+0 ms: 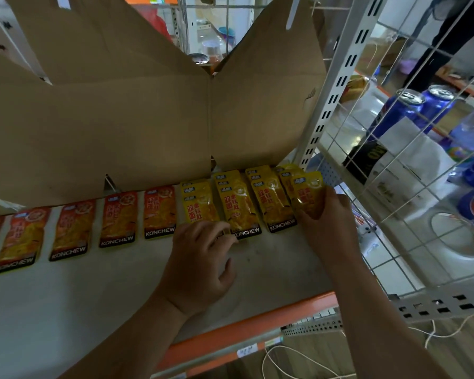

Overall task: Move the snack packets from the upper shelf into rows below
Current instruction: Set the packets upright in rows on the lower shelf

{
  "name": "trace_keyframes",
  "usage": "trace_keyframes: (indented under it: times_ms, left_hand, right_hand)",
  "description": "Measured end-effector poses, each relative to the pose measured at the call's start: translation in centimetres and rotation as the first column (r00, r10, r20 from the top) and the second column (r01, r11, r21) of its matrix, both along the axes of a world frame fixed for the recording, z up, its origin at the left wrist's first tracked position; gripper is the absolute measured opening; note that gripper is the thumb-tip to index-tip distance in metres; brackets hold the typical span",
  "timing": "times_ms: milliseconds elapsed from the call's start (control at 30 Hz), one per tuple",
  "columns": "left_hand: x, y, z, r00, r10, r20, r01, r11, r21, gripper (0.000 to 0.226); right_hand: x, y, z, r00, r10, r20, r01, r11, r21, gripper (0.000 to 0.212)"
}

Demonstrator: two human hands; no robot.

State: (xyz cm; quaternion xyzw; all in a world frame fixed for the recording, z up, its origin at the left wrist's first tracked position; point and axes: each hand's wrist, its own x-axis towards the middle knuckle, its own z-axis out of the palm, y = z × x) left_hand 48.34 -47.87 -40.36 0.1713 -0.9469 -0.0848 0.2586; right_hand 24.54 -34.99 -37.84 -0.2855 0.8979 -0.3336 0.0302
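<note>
Right hand [330, 214] gripping a yellow packet [308, 194] at the row's right end, left hand [200, 265] fingers curled on a yellow stack [200, 205], orange packets [118, 218] lined along the shelf [93, 296], cardboard [121, 127] behind

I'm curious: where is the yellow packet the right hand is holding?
The yellow packet sits at the row's far right end, beside the white shelf upright, gripped by the right hand.

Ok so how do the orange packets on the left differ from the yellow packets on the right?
The orange packets lie singly, side by side with gaps; the yellow packets overlap in small stacks. Nothing touches the orange ones, while the left hand rests on the yellow stacks' lower edge and the right hand grips the rightmost yellow packet. Both kinds carry a KONCHEW band and lie on the same shelf.
</note>
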Motion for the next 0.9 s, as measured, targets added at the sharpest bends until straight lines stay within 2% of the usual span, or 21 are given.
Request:
trace_keyframes:
  times_ms: [367, 633, 900]
  left_hand:
    - [-0.1, -0.1, -0.2, 1.000, 0.000, 0.006, 0.000, 1.000, 0.028, 0.028]
    - [-0.2, 0.0, -0.1, 1.000, -0.002, 0.030, 0.001, 0.999, 0.033, 0.026]
    - [-0.2, -0.1, -0.2, 0.999, 0.003, 0.036, -0.004, 0.999, 0.045, 0.027]
  right_hand:
    - [-3.0, -2.5, -1.2, 0.994, 0.016, -0.107, -0.011, 0.999, 0.051, 0.041]
    - [-2.6, -2.3, -2.2, 0.991, 0.011, -0.134, 0.010, 0.988, 0.154, 0.045]
    - [-2.4, -2.1, -2.5, 0.991, 0.022, -0.128, -0.001, 0.986, 0.165, 0.048]
